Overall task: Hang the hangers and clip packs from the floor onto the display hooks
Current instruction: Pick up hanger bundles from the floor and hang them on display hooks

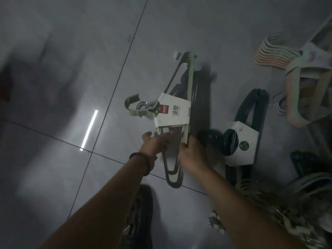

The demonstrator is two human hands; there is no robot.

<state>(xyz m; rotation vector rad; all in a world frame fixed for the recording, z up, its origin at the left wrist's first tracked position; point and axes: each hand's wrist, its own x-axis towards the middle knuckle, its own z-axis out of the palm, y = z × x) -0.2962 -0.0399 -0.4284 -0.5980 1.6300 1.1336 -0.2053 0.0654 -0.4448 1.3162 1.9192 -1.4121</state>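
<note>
A pack of pale green hangers (172, 110) bound by a white card sleeve is lifted just above the grey tiled floor, its hooks pointing left. My right hand (193, 153) grips the pack's long lower bar. My left hand (155, 142), with a dark bead bracelet on the wrist, reaches onto the hangers just below the sleeve with its fingers stretched out. A pack of black hangers (242, 139) with a white sleeve lies on the floor just to the right.
Pastel hanger packs (276, 53) and a beige pack (301, 97) lie at the upper right. More dark and white hangers (305, 178) pile at the lower right. My dark shoe (142, 212) stands below the hands. A ceiling light reflects on the tile (89, 130).
</note>
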